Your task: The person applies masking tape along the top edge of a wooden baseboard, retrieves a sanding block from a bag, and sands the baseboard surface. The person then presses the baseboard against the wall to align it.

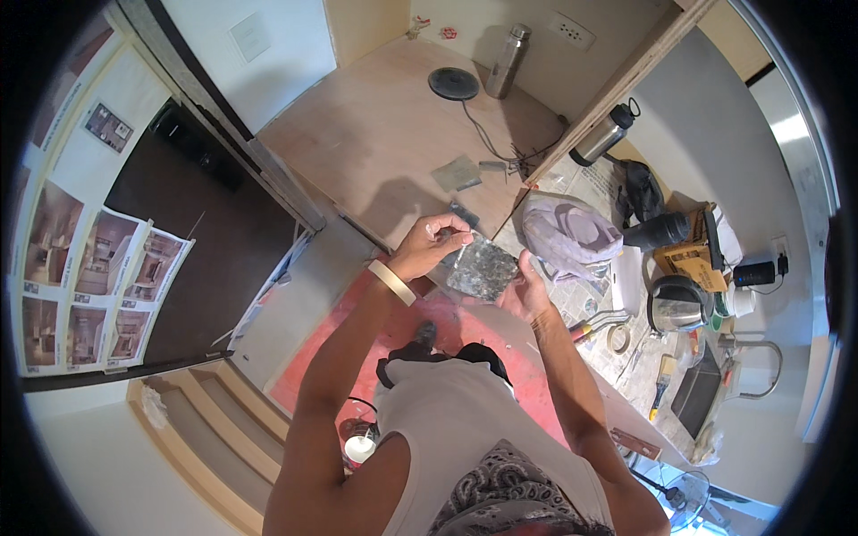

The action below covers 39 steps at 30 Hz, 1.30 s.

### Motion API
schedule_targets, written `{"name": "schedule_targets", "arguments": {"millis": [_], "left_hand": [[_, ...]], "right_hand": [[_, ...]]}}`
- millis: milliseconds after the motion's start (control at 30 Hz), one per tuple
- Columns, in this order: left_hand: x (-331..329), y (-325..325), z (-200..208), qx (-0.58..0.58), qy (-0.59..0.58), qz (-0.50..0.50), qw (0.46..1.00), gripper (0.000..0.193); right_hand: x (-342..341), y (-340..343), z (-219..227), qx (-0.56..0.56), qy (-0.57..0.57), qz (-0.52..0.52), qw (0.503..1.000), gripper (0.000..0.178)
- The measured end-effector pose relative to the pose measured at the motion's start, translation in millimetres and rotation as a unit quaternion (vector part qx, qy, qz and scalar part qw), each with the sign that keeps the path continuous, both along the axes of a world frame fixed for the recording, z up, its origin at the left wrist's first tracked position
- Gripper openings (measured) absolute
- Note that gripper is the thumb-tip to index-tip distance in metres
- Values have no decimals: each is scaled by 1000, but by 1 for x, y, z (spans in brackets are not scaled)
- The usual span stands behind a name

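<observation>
A thin, roughly square sheet, mottled dark grey with whitish smears, is held up in front of me between my two hands. My left hand is closed, its thumb and fingers pinching at the sheet's upper left edge. Pale smears mark its fingers. My right hand grips the opposite edge, thumb on top and the other fingers partly hidden beneath. Just beyond my left fingers is a small dark grey flat piece; I cannot tell whether it touches them. A pale band sits on my left wrist.
Ahead, a wooden board bears a black round disc, a steel bottle, cords and a grey-green sheet. On the right, a paper-covered counter holds a lilac cloth bundle, a kettle, a tape roll and a paintbrush.
</observation>
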<state>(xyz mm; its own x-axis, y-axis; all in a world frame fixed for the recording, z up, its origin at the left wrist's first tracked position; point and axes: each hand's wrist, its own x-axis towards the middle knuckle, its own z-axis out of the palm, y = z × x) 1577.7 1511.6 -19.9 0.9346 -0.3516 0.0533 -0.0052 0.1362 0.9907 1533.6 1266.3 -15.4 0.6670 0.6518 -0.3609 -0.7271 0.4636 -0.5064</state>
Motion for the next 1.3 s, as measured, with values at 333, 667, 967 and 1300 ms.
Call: {"name": "schedule_targets", "arguments": {"millis": [333, 667, 967, 1300], "left_hand": [[16, 31, -45, -39, -11, -28, 999, 23], [33, 49, -127, 521, -220, 55, 823, 68], [37, 47, -138, 530, -212, 48, 819, 44], [41, 49, -141, 541, -212, 27, 814, 47]], "right_hand": [[38, 16, -19, -204, -177, 79, 960, 68], [64, 41, -61, -585, -670, 203, 409, 48], [52, 50, -57, -570, -690, 280, 346, 47], [55, 61, -51, -625, -645, 270, 347, 48]]}}
